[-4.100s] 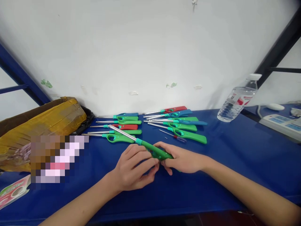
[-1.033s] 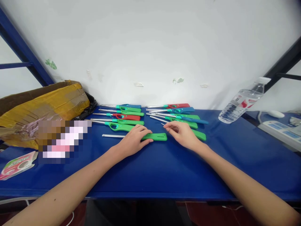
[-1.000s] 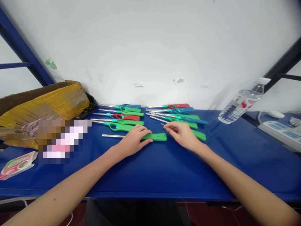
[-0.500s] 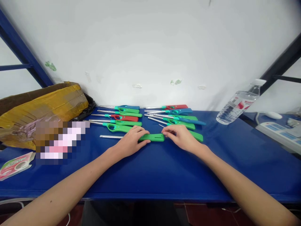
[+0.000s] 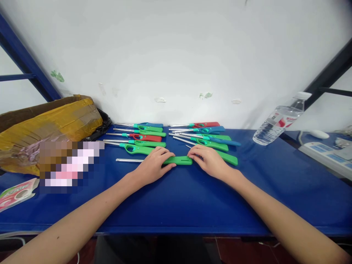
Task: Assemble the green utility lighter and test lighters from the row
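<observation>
A green gas lighter (image 5: 180, 160) with a long metal barrel lies crosswise on the blue table, its barrel pointing left. My left hand (image 5: 154, 165) is closed around its middle, hiding the trigger. At the handle's right end, my right hand (image 5: 209, 161) has thumb and fingertips pinched together close to the plastic; whatever is between them is too small to make out. Just behind my right hand sits another green lighter (image 5: 230, 158), partly covered by it. Beyond my left hand lies a further green lighter (image 5: 141, 149) with a turquoise trigger.
Several lighters lie in two groups by the wall, including a red one (image 5: 154, 138) and a blue one (image 5: 211, 129). A taped cardboard box (image 5: 55, 124) stands left, a torn packet (image 5: 18, 192) before it. At right are a water bottle (image 5: 279, 121) and a power strip (image 5: 327, 156).
My right fingertips have shifted slightly left, over the end of the green lighter's handle. My left hand keeps its hold, and the lighters stay in place.
</observation>
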Available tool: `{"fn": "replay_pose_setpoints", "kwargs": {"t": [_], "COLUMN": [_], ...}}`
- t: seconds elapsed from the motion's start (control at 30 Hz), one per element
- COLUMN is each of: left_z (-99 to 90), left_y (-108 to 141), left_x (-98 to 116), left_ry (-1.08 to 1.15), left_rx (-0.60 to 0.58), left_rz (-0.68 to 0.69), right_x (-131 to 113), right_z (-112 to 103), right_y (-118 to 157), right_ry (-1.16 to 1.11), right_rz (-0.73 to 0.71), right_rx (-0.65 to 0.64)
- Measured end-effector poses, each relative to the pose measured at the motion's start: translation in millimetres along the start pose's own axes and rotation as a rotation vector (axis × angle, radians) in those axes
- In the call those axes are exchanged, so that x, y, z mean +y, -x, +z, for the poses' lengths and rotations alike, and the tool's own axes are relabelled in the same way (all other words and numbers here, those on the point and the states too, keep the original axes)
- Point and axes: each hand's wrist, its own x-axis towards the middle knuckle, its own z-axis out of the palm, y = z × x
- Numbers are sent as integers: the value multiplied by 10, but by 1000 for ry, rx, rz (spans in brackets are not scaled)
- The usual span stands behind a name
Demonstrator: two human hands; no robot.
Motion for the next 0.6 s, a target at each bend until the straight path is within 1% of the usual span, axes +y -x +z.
{"fn": "replay_pose_setpoints", "kwargs": {"t": [0.2, 0.3, 0.43, 0.6], "left_z": [1, 2, 4, 16], "left_y": [-1, 1, 3, 9], "left_x": [9, 13, 16, 15], "left_ry": [-11, -11, -13, -24], "left_rx": [-3, -3, -2, 4], "left_rz": [-7, -8, -11, -21], "right_x": [-3, 2, 0, -4], "right_z": [1, 16, 22, -71], "right_y": [28, 39, 47, 45], "right_ry": [131, 166, 134, 36], "right_rz": [-96, -129, -129, -113], "right_rx": [-6, 18, 36, -16]}}
